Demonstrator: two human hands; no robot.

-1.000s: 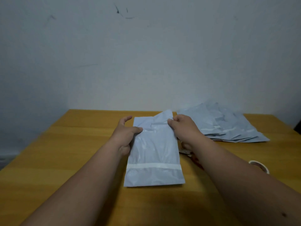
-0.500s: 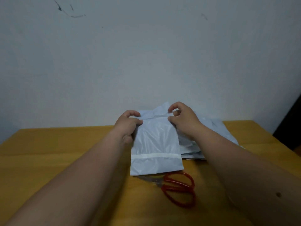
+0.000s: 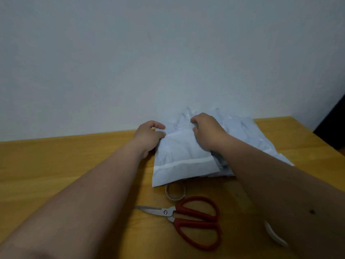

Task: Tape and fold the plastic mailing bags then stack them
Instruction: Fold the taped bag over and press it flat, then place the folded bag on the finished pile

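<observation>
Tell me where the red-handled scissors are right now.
In the head view the red-handled scissors lie flat on the wooden table, low and centre-right between the forearms, just in front of the small tape roll, blades pointing left.

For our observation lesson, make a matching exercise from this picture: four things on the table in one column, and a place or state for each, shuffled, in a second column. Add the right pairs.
Things
1. scissors
2. folded mailing bag
3. tape roll
4. pile of bags

Places or states
A. lies partly under the folded bag's near edge
B. held at its far end by the left hand and right hand
C. nearest the camera, blades pointing left
D. by the wall, under the right forearm

Pairs: 1-C, 2-B, 3-A, 4-D
</observation>
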